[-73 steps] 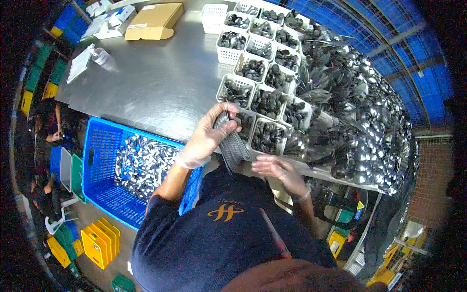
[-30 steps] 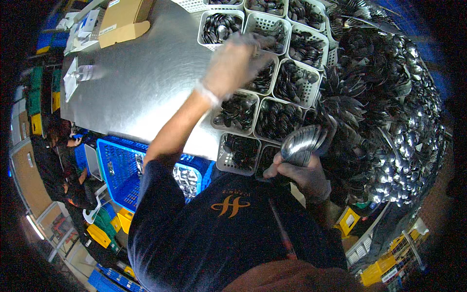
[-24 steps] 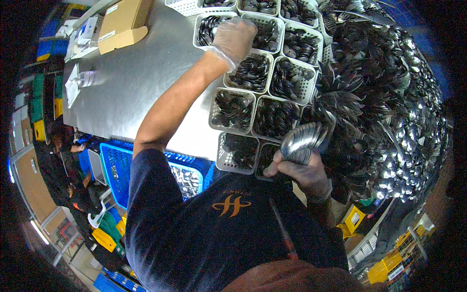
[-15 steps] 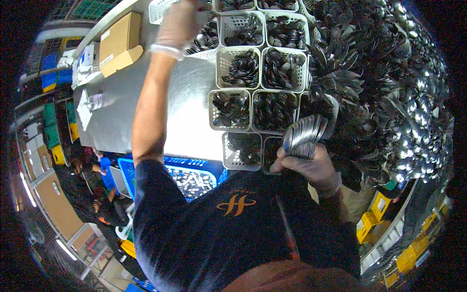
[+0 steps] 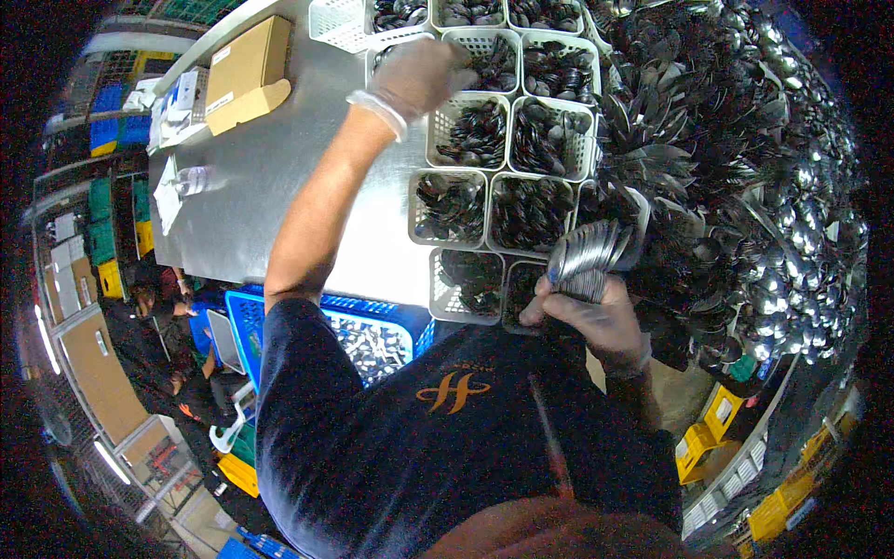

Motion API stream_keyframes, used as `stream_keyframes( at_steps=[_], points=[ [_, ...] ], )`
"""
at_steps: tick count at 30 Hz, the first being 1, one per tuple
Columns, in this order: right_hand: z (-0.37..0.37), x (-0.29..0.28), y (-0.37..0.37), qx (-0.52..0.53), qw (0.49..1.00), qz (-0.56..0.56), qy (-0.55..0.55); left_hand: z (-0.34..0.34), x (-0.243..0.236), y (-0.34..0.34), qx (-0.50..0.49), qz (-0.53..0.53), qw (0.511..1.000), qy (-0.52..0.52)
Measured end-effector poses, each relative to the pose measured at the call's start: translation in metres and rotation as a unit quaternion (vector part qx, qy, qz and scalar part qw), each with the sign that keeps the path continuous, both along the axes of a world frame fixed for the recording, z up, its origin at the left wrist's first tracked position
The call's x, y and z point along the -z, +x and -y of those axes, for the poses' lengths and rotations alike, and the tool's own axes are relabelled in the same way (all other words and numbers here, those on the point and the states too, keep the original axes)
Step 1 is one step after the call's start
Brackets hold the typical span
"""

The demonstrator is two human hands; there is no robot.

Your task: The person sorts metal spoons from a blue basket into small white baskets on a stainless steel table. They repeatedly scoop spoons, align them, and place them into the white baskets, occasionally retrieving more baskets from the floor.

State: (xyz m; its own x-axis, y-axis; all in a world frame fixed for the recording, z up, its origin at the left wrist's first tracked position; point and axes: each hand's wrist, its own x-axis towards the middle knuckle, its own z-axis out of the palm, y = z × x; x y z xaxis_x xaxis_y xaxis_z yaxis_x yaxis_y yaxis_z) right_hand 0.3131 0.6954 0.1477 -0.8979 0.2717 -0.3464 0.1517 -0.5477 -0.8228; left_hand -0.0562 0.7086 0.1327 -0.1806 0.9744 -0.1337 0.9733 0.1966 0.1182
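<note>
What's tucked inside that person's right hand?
A stack of spoons: their bowls fan out beyond the right hand. The hand covers the handles' lower ends, so those can't be seen.

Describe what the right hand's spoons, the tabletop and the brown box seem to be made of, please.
Spoons: probably polished stainless steel, from their sharp highlights.
Tabletop: likely satin-finished metal; its glare is blurred.
Brown box: apparently matte cardboard, given its dull surface and folded flap.

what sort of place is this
Probably a workshop or warehouse handling tableware in bulk, judging by the heap of spoons, the white baskets in rows and the metal table.
</note>
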Motion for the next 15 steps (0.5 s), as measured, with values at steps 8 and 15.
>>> stream_keyframes(
  at_steps=[8, 15],
  points=[
    [0.000, -0.003, -0.014, -0.013, 0.995, -0.005, 0.104, 0.068, -0.036, 0.147, 0.072, 0.655, 0.750, 0.059],
    [0.006, -0.004, -0.034, 0.033, 0.999, -0.015, -0.004, 0.072, -0.028, 0.176, -0.016, 0.748, 0.656, 0.102]
  ],
)
